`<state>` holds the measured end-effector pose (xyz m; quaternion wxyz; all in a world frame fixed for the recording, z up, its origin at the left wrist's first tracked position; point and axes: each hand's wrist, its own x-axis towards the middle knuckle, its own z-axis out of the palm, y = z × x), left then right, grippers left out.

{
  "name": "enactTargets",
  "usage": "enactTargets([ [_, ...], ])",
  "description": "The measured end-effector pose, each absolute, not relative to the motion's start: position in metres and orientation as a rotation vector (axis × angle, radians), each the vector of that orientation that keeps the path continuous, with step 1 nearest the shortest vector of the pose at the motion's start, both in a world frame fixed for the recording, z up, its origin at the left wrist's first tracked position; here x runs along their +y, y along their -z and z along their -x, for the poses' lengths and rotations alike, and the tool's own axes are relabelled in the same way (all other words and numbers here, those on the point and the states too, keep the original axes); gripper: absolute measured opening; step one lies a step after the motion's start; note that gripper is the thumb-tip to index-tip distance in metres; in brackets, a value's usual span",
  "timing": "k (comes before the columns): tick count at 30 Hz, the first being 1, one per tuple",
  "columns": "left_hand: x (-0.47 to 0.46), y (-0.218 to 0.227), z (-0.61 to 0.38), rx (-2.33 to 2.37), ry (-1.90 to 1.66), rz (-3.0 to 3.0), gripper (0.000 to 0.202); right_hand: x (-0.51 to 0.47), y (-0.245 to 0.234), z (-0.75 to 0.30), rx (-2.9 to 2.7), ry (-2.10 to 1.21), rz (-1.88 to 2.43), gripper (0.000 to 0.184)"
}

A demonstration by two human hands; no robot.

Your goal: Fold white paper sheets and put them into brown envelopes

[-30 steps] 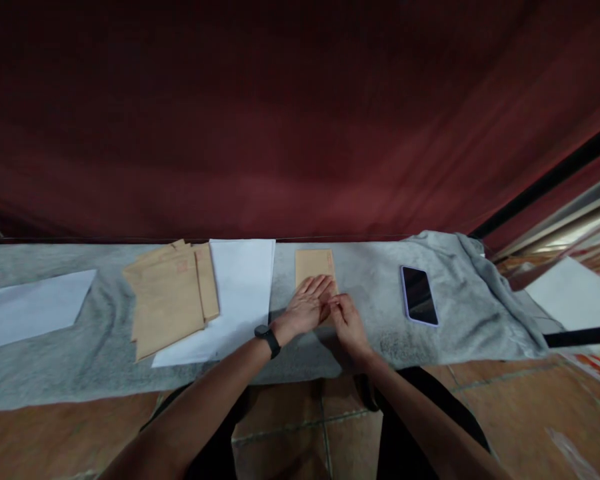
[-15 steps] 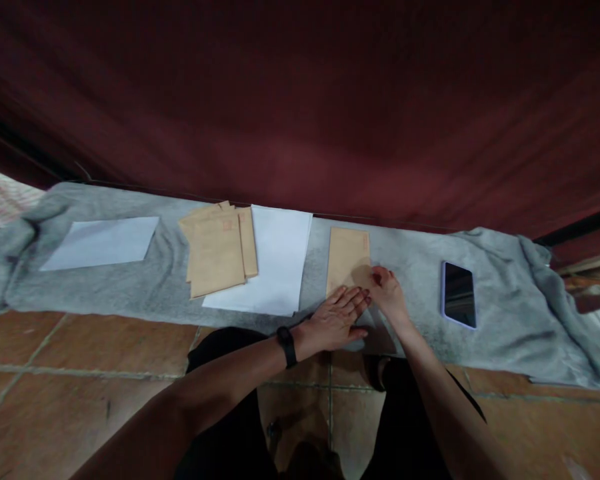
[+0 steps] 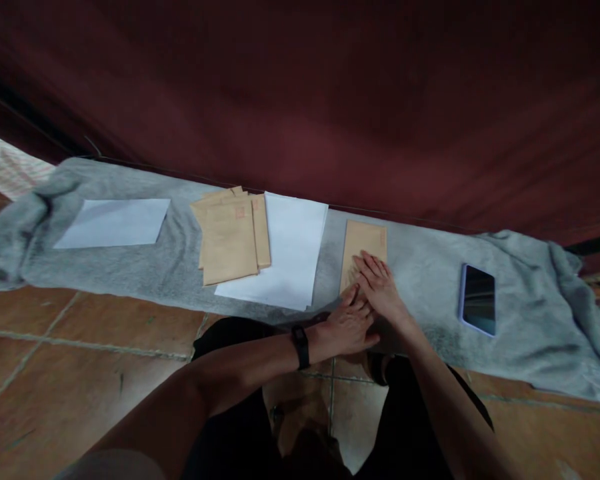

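Note:
A brown paper envelope (image 3: pixel 366 235) with small red print lies lengthwise before me on a grey cloth (image 3: pixel 420 280). Across its lower half rests my right hand (image 3: pixel 379 287), fingers stretched out and palm down. My left hand (image 3: pixel 351 325), with a dark band on the wrist, lies flat at the envelope's near end, its fingertips beside or just under the right hand. The envelope's near edge is hidden by both hands. Neither hand grips anything.
Left of the hands, several brown envelopes (image 3: pixel 230 243) are piled partly over white paper sheets (image 3: pixel 295 250). Another white sheet (image 3: pixel 117 223) lies further left. A phone (image 3: pixel 479 300) with a purple edge is at the right. Behind the cloth rises a dark red surface (image 3: pixel 300 133).
My right hand has gone from bent fingers at the envelope's right edge to lying flat across it. My left hand has slid slightly toward me. The view has shifted a little.

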<state>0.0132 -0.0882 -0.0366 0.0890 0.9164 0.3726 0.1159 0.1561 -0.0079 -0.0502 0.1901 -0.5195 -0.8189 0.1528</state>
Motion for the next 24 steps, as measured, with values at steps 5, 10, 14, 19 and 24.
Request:
enactTargets([
  [5,-0.093,0.034,-0.013,1.102,-0.316,-2.694,0.062,0.012,0.056,-0.15,-2.197,-0.288,1.583,0.052],
  [10,-0.1,0.034,-0.008,1.092,-0.322,-2.722,0.07,0.022,0.056,-0.148,-2.001,-0.151,1.683,0.052],
  [14,-0.102,0.036,0.0,1.083,-0.383,-2.756,0.073,0.017,0.047,-0.159,-1.889,-0.15,1.802,0.043],
  [19,-0.101,0.04,0.002,1.084,-0.398,-2.802,0.074,0.003,0.034,-0.17,-1.806,-0.354,2.043,0.026],
  [24,-0.098,0.038,-0.001,1.114,-0.355,-2.829,0.075,-0.002,0.035,-0.17,-1.791,-0.409,2.076,0.017],
])
